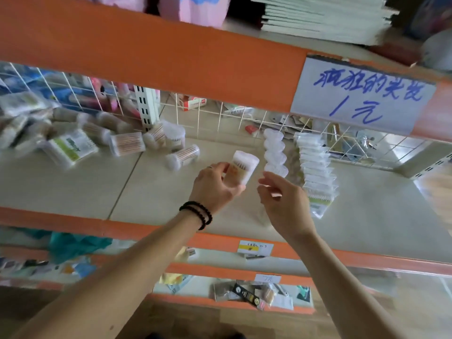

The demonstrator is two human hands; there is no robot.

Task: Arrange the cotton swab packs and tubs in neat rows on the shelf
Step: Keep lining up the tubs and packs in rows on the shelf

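Left hand [215,185]: gripping a swab tub [241,171].
Right hand [281,201]: hovering, fingers loosely spread, holding nothing.
Shelf [146,189]: carrying a tub row [275,152].

Orange shelf edges [151,45], a white sign [362,96] with blue writing, clear tubs [275,152], black bracelet [198,212].

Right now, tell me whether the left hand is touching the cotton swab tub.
Touching. The head view shows the left hand with fingers and thumb wrapped round the lower part of the cotton swab tub, lifted above the shelf.
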